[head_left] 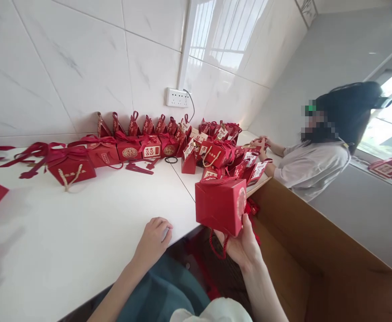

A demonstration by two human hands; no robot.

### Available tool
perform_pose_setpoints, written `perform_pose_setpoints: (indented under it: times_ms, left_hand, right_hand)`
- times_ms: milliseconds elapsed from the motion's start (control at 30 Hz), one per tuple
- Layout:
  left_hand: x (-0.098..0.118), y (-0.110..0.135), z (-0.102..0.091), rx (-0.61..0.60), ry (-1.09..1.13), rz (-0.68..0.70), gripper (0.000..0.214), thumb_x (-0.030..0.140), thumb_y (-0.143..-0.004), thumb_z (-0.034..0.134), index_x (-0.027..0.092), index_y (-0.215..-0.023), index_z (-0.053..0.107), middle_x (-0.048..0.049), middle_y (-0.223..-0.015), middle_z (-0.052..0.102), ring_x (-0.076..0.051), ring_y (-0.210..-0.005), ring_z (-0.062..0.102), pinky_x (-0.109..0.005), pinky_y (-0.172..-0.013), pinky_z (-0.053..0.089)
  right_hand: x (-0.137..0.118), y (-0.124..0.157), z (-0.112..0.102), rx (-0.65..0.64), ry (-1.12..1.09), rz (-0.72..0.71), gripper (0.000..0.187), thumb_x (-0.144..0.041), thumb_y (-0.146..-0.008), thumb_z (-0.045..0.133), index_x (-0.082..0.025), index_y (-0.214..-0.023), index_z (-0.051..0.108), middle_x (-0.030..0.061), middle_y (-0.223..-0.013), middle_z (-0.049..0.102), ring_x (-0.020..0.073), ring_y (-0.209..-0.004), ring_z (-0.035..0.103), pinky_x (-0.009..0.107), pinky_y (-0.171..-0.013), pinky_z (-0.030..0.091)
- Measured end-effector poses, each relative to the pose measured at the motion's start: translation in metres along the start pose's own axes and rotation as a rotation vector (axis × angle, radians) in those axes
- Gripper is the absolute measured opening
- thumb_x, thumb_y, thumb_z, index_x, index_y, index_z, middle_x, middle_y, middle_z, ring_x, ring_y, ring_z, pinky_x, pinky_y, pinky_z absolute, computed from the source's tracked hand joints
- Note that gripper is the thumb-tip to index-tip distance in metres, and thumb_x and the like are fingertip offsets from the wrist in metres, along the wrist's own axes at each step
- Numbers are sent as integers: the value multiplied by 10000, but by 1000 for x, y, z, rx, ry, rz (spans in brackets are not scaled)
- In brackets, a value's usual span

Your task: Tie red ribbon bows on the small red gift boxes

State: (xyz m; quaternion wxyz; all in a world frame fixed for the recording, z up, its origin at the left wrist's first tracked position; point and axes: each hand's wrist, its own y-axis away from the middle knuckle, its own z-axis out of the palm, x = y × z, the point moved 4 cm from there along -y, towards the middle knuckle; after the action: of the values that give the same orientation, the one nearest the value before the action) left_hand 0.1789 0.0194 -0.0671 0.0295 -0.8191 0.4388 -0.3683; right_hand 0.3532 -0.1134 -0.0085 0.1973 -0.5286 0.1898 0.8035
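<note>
My right hand (244,246) grips a red gift box (216,203) with a round gold design on one side, held above the table's front edge. A red rope handle (218,248) hangs below the box, beside my palm. On the white table (115,223) near its edge rests my left hand (155,235), fingers loosely bent, a gap between thumb and forefinger, nothing seen in it. Past the held box, several red gift boxes with paper tags (216,154) are crowded together. One red box with a cream rope handle (71,170) stands farther left.
A row of red boxes with ribbon loops (142,127) lines the tiled wall, below a power strip (177,97). A large cardboard box (303,241) stands open at my right. Beyond it a co-worker in a white top (313,165) reaches to the table.
</note>
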Motion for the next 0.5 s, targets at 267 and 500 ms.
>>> perform_pose_setpoints:
  times_ms: [267,500]
  left_hand:
    - [-4,-1,4,-82,4,-30,176,221,-848,417,194,-814,587,-45,-896,635,-208,-913,549,-376,-838,440]
    - [-4,-4,3,-85,-9,-17,170,238,-833,435,198,-797,596,-52,-890,644,-211,-906,551,-366,-841,441]
  right_hand:
    - [-64,43,-84,634,978,-444,829,-382,-599,779,-263,-1312,373,111,-1332,339,273,-1122,499,464,-921,489]
    - [-38,49,-234,733,1157,-258,829,-472,-605,710,-201,-1315,378,146,-1294,313,311,-1181,429,448,-863,519]
